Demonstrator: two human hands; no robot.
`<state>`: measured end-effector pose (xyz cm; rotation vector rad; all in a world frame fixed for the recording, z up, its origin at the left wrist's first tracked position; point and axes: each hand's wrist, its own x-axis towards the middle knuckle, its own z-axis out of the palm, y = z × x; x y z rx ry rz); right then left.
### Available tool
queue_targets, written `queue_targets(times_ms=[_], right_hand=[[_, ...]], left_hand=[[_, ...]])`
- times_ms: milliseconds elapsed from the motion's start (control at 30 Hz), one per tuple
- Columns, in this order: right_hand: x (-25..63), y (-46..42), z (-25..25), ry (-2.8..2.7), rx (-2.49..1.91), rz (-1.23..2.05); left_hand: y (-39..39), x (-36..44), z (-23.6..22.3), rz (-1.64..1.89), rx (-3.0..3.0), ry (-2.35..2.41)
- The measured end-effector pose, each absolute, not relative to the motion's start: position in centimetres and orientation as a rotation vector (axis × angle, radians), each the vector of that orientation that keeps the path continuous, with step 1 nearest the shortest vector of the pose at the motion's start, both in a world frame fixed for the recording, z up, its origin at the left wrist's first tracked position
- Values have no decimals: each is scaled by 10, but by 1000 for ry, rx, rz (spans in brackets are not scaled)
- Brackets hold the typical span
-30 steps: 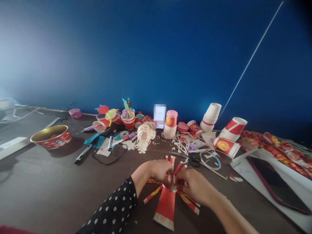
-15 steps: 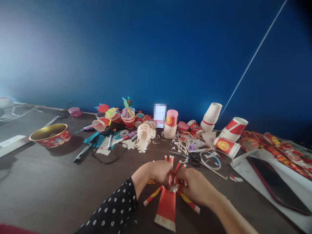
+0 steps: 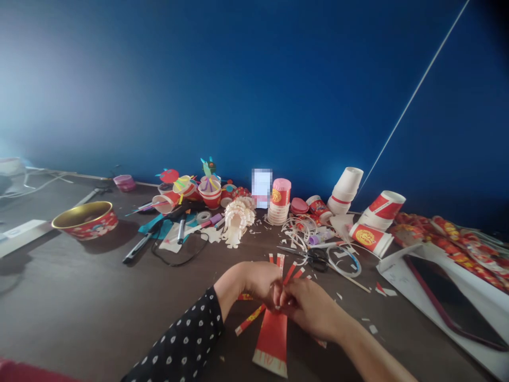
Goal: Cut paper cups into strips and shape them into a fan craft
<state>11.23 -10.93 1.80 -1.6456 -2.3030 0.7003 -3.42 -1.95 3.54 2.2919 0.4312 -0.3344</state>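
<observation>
A red paper cup [image 3: 272,337], cut into strips that fan outward, lies on the dark table in front of me. One wide strip with a pale end points towards me, and narrower red and yellow ones spread to the sides and back. My left hand [image 3: 262,284] is closed over the cup's middle from the left. Meeting it from the right, my right hand [image 3: 312,305] has its fingers pinched together at the same spot. A small whitish bit shows between the fingertips; its kind is too small to tell. The hands hide the cup's centre.
Scissors [image 3: 318,259] and a coil of clear tubing [image 3: 345,261] lie beyond my right hand. A phone [image 3: 453,302] rests on a white tray [image 3: 387,262] at right. Stacked paper cups [image 3: 280,204] stand at the back. A red bowl [image 3: 87,228] and a utility knife [image 3: 139,249] are leftward.
My right hand has shifted slightly left and now covers most of the lower right strip. The fingertips have moved a little over the cup's middle; more white scraps show right of my hand.
</observation>
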Motion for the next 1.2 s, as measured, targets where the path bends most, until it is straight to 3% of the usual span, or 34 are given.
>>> queue_targets(times_ms=[1200], right_hand=[[114,-108,17,-2249,-1581,840]], left_hand=[[-21,-31,34,-381,2326,522]])
